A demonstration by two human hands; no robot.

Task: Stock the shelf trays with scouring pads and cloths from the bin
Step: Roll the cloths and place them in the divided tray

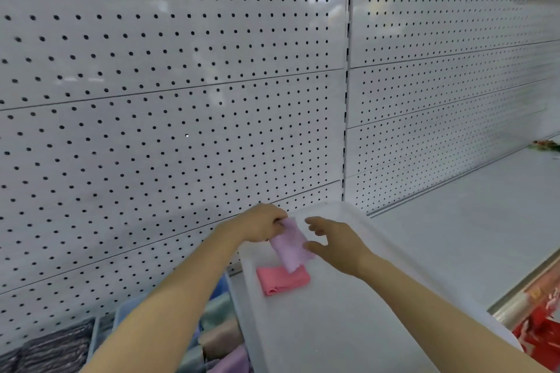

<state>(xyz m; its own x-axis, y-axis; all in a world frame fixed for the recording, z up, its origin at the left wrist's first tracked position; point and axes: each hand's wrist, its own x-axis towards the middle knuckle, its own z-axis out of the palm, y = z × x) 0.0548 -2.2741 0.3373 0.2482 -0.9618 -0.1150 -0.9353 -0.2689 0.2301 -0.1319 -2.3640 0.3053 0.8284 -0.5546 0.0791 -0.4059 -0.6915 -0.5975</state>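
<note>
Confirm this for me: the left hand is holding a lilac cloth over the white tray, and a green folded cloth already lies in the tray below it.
Not quite. The head view shows the left hand holding the lilac cloth over the white tray, but the folded cloth lying in the tray below it is pink, not green. The right hand reaches toward the lilac cloth.

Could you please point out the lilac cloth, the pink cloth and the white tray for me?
lilac cloth [290,247], head view, middle of its hanging fold.
pink cloth [283,281], head view, centre of its folded top.
white tray [333,327], head view, bare floor.
</note>
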